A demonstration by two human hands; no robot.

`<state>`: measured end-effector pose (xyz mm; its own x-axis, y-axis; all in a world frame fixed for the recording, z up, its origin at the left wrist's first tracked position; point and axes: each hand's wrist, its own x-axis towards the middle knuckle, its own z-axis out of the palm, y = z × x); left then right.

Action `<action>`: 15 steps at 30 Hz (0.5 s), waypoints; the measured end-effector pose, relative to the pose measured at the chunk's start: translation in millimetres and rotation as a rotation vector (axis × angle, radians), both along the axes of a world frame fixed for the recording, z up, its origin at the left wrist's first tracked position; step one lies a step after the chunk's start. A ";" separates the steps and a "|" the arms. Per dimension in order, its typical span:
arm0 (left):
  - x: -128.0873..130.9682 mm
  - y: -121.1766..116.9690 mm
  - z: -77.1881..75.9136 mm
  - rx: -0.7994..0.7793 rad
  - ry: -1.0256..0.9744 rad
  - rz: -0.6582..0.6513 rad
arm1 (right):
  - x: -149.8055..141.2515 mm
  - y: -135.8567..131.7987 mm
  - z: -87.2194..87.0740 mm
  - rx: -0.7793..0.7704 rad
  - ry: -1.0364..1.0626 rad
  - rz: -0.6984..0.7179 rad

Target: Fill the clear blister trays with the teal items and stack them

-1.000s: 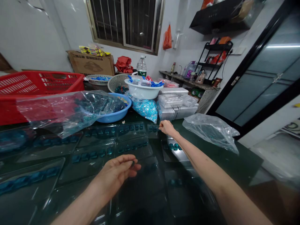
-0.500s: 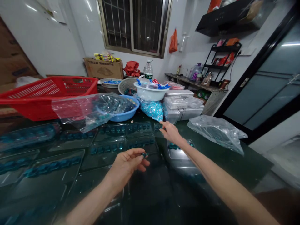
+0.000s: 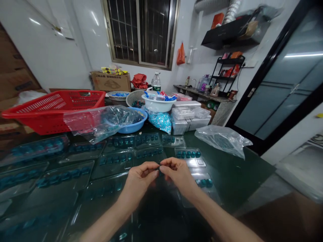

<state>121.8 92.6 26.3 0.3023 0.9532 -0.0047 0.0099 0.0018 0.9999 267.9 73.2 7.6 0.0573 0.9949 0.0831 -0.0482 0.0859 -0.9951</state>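
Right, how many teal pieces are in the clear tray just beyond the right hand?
5 teal pieces, side by side along the far edge of the tray; none looks hidden.

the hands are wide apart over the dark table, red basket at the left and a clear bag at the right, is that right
No: the head view shows the left hand and right hand close together over the dark table, not wide apart. The red basket is at the left and the clear bag at the right.
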 end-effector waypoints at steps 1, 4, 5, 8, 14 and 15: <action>0.1 -2.2 -1.9 -0.011 -0.032 0.007 | -1.7 -2.2 0.1 -0.006 0.061 -0.011; 0.5 -7.8 -4.7 -0.059 -0.149 0.041 | -7.7 -9.5 -0.7 -0.009 0.264 0.003; 0.6 -9.6 -4.4 -0.073 -0.182 0.049 | -9.8 -11.8 -1.1 -0.011 0.313 0.015; 1.1 -14.6 -1.6 -0.071 -0.233 0.065 | -15.7 -17.2 -1.1 -0.007 0.347 0.016; 0.5 -23.0 3.3 -0.041 -0.231 0.031 | -18.5 -22.2 -0.9 0.086 0.248 0.003; 0.2 -23.8 3.2 -0.044 -0.219 0.015 | -17.8 -22.7 -1.5 0.085 0.230 0.024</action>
